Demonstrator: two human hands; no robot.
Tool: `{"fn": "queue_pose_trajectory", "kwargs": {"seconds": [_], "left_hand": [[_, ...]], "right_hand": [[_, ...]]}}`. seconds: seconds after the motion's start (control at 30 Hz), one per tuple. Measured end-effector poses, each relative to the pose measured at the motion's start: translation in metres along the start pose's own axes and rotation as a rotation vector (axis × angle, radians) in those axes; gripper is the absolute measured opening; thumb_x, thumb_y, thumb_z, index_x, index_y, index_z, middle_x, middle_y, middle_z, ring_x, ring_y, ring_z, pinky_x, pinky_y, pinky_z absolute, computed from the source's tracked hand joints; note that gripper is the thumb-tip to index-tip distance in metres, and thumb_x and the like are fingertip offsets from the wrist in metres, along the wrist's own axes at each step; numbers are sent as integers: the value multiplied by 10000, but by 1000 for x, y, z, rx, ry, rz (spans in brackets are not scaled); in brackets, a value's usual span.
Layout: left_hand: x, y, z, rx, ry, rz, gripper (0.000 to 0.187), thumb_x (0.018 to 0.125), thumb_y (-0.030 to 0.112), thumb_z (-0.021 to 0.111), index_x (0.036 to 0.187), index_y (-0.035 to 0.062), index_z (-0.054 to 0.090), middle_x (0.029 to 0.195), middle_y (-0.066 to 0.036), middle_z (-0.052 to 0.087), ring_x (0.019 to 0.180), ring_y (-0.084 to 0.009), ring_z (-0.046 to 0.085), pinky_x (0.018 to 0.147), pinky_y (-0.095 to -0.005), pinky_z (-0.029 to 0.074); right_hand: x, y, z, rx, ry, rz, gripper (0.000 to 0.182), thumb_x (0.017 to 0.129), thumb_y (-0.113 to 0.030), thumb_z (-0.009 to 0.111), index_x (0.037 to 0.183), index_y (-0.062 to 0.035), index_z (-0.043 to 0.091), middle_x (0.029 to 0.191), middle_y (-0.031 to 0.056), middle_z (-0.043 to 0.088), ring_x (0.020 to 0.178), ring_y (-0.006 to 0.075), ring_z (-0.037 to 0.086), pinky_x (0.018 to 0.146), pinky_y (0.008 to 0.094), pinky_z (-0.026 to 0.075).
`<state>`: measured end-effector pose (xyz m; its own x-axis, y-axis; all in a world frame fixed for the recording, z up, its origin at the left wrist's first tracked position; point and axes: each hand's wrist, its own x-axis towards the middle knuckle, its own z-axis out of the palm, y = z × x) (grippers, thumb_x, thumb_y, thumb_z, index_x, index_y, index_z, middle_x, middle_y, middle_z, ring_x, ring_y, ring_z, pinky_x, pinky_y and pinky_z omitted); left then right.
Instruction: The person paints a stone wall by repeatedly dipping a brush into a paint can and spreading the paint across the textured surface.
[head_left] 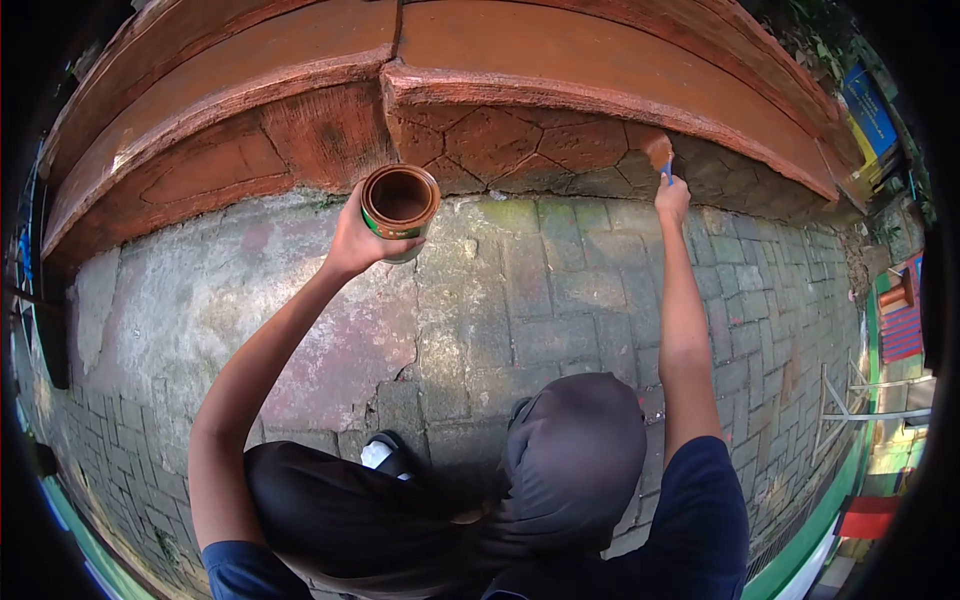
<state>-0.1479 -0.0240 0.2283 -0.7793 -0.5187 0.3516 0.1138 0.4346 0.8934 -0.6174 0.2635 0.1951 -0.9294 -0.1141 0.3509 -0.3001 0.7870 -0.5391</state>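
My left hand [362, 240] is wrapped round an open paint can [392, 240] with brown paint inside and a green label. It holds the can a little in front of the bench's lower wall. My right hand [673, 200] grips a paintbrush [667, 172] by its blue handle. The brush's bristles, coated in reddish brown, meet the stone-patterned front wall [570, 150] just under the ledge. Left of the brush the wall is reddish brown; to its right it looks darker and greyer.
Above the wall runs a long brown bench seat [580, 60] with a projecting edge. Grey paving blocks [560, 290] cover the ground, and a sandalled foot [388, 455] rests on them below my knees. A metal frame [850, 400] stands at the far right.
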Motion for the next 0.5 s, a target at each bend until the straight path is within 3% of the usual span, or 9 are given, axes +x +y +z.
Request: {"fn": "queue_pose_trajectory", "kwargs": {"seconds": [0.13, 0.3, 0.5], "left_hand": [[4, -6, -8, 81, 35, 31, 886, 586, 217, 930, 1307, -10, 467, 1239, -126, 605, 1166, -225, 587, 1029, -382, 458], [7, -1, -14, 39, 59, 7, 843, 592, 200, 937, 1274, -1, 483, 1231, -116, 606, 1154, -220, 589, 1019, -392, 468], [5, -6, -26, 47, 57, -40, 830, 596, 180, 933, 1272, -3, 488, 1210, -117, 621, 1131, -219, 602, 1006, -388, 477]], "right_hand": [[-20, -23, 20, 116, 56, 42, 280, 956, -249, 586, 988, 8, 691, 954, 273, 681, 946, 446, 651, 794, 514, 500], [-114, -123, 79, 204, -62, 7, 235, 965, -170, 520, 968, 43, 620, 905, 304, 670, 905, 467, 655, 788, 538, 519], [-194, -193, 89, 323, -236, -110, 223, 972, -135, 495, 958, 65, 593, 845, 303, 668, 850, 459, 666, 736, 539, 527]]}}
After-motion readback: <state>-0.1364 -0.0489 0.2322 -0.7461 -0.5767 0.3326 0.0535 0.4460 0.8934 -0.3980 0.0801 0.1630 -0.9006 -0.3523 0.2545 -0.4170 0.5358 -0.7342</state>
